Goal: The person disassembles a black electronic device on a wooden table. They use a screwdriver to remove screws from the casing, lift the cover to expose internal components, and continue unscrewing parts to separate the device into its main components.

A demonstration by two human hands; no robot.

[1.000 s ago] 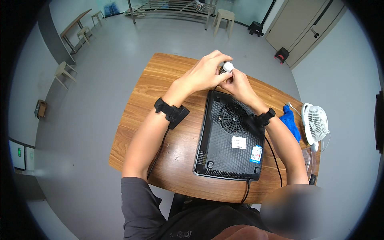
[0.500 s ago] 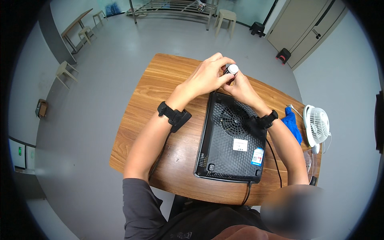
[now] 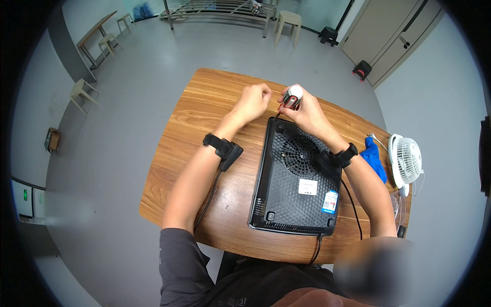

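An induction cooker [image 3: 294, 207] lies upside down on the wooden table, its round fan grille facing up. My right hand [image 3: 308, 113] grips a screwdriver [image 3: 293, 97] with a white-ended, dark and red handle. The handle points up, and its dark shaft reaches down to the cooker's far left corner. Whether the tip sits in a screw I cannot make out. To the left of the screwdriver and apart from it is my left hand [image 3: 252, 104], its fingers curled together above the table; anything inside them is hidden.
Tiny dark bits, perhaps screws [image 3: 227, 206], lie left of the cooker. A black cord [image 3: 318, 248] leaves its near edge. On the table's right stand a white fan [image 3: 405, 159] and a blue cloth [image 3: 373, 159]. Stools [image 3: 289, 21] stand on the floor beyond.
My left hand has let go of the screwdriver's handle and moved left and slightly nearer, fingers curled. My right hand keeps the screwdriver at the cooker's corner, with more of its handle visible.
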